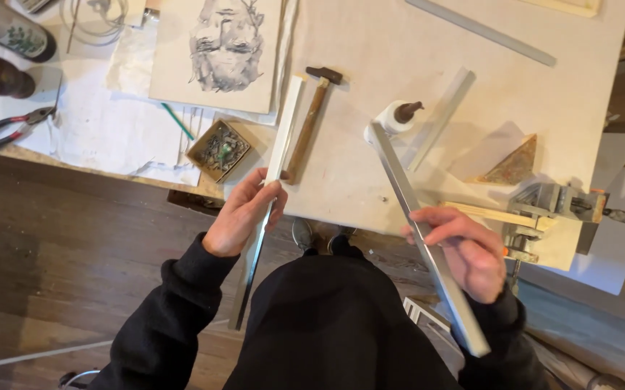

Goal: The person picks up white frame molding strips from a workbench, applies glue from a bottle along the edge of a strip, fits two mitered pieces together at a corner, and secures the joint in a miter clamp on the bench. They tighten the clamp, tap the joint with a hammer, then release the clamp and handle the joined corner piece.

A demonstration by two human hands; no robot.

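Note:
My left hand (242, 213) grips a long white moulding strip (283, 126) that runs from the table down past its front edge. My right hand (466, 249) holds a second grey-white strip (399, 180), angled from the lower right up toward a white glue bottle (393, 118) with a brown cap. The strip's far end touches or nearly touches the bottle. A hammer (311, 119) with a wooden handle lies right beside the left strip.
A metal corner clamp (554, 204) sits at the table's right front edge, a triangular piece (515, 165) behind it. More strips (442, 115) lie on the table. A small square tray (218, 149), pliers (16, 126), a charcoal drawing (218, 50) and papers lie left.

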